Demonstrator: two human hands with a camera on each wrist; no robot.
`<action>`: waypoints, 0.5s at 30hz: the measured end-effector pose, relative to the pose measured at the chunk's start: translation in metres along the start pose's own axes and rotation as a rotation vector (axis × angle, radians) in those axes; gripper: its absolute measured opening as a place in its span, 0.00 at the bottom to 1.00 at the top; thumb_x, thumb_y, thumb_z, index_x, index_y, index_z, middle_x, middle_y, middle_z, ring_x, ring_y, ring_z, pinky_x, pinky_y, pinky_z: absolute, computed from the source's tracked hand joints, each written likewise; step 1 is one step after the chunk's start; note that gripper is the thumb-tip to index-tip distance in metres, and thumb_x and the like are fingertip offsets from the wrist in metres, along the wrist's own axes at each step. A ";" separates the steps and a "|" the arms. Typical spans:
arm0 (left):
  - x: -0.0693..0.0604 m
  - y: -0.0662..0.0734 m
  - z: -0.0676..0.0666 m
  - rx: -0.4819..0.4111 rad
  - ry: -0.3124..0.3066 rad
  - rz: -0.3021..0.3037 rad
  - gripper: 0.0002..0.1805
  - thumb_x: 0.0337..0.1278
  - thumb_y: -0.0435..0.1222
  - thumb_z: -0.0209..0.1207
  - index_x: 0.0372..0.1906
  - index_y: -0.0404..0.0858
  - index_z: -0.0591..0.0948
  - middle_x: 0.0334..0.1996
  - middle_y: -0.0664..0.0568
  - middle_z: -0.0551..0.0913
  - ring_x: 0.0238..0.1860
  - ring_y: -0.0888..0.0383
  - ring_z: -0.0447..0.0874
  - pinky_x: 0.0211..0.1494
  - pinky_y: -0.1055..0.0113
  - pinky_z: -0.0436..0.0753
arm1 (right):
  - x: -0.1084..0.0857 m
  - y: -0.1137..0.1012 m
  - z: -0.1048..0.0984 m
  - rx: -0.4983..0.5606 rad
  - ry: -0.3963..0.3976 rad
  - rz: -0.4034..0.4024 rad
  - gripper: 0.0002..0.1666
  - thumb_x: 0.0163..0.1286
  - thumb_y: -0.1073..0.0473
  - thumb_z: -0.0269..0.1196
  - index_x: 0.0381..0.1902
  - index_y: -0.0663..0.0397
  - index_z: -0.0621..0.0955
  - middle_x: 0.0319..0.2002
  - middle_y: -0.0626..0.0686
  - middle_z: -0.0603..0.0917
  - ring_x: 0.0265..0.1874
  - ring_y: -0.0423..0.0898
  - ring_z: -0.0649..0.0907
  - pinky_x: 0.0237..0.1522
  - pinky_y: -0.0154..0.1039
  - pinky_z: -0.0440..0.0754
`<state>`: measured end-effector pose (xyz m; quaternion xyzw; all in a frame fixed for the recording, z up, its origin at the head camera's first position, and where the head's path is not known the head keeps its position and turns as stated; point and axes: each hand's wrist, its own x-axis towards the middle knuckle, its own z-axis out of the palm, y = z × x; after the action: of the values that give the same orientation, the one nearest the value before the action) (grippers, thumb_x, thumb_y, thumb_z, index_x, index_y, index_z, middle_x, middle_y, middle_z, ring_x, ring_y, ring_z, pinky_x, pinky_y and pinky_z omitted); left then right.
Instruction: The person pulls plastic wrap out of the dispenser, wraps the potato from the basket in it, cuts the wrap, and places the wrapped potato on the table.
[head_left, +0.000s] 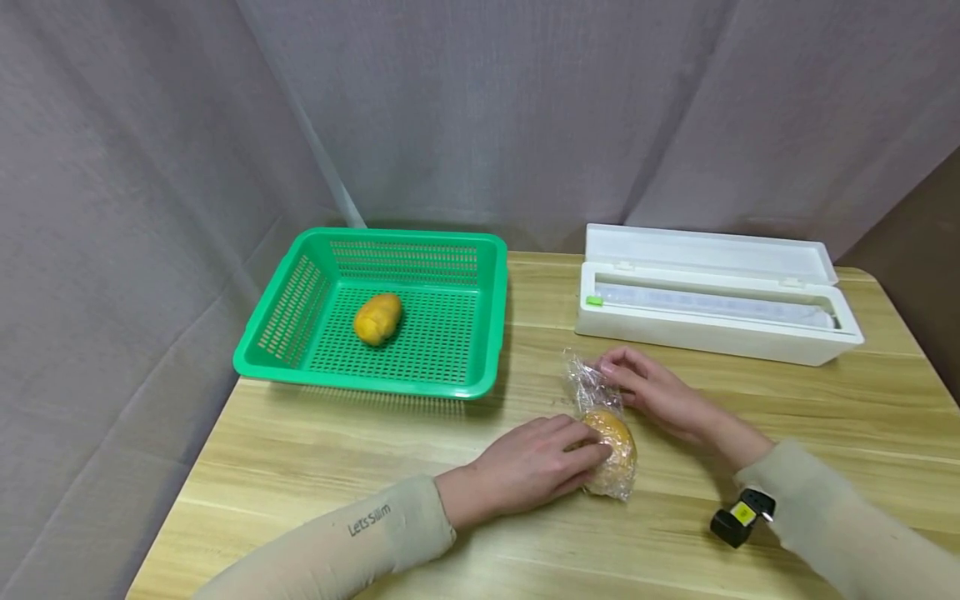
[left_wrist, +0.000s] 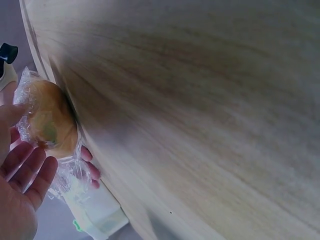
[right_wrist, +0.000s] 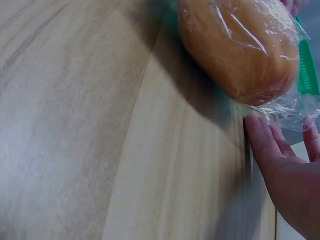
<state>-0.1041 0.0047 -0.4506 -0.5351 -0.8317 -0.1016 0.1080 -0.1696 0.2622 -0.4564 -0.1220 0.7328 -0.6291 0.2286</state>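
A yellow-orange fruit (head_left: pixel 609 432) wrapped in clear plastic film lies on the table, the loose film (head_left: pixel 592 390) stretching away beyond it. My left hand (head_left: pixel 528 467) comes from the left, with relaxed fingertips resting on the wrapped fruit. In the left wrist view, the left hand (left_wrist: pixel 20 195) has its fingers spread beside the fruit (left_wrist: pixel 54 120). My right hand (head_left: pixel 660 396) touches the loose film at its far end. The right wrist view shows the right hand (right_wrist: pixel 287 175) with fingers extended and thumb apart, beside the film (right_wrist: pixel 292 111) below the fruit (right_wrist: pixel 240 50).
A green basket (head_left: pixel 498 317) at the left holds another yellow fruit (head_left: pixel 378 319). At the back right stands a white box (head_left: pixel 712 332), lid raised, with a film roll (head_left: pixel 712 304) inside. Grey curtains (head_left: pixel 487 117) hang behind the wooden table (head_left: pixel 750 408).
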 end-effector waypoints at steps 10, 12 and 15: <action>0.001 0.000 0.002 0.033 0.032 0.027 0.17 0.79 0.44 0.61 0.65 0.48 0.84 0.60 0.57 0.84 0.60 0.60 0.82 0.66 0.70 0.79 | -0.003 -0.002 0.003 0.110 -0.016 0.034 0.23 0.89 0.50 0.48 0.70 0.57 0.63 0.65 0.59 0.82 0.58 0.44 0.86 0.61 0.39 0.83; 0.001 0.000 0.002 0.016 0.033 0.019 0.17 0.79 0.44 0.61 0.65 0.47 0.84 0.60 0.57 0.84 0.59 0.60 0.82 0.66 0.70 0.79 | -0.003 -0.004 0.004 0.129 -0.033 0.012 0.29 0.90 0.49 0.46 0.77 0.60 0.60 0.65 0.58 0.82 0.58 0.45 0.86 0.61 0.40 0.84; 0.001 0.000 0.003 -0.010 0.037 0.009 0.16 0.79 0.43 0.60 0.64 0.47 0.84 0.59 0.57 0.84 0.59 0.60 0.82 0.65 0.70 0.79 | -0.004 -0.010 0.006 0.122 -0.065 -0.032 0.34 0.91 0.48 0.44 0.81 0.64 0.56 0.65 0.58 0.83 0.59 0.46 0.87 0.61 0.40 0.84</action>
<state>-0.1051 0.0063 -0.4529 -0.5373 -0.8267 -0.1151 0.1212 -0.1642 0.2578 -0.4469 -0.1401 0.6833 -0.6718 0.2493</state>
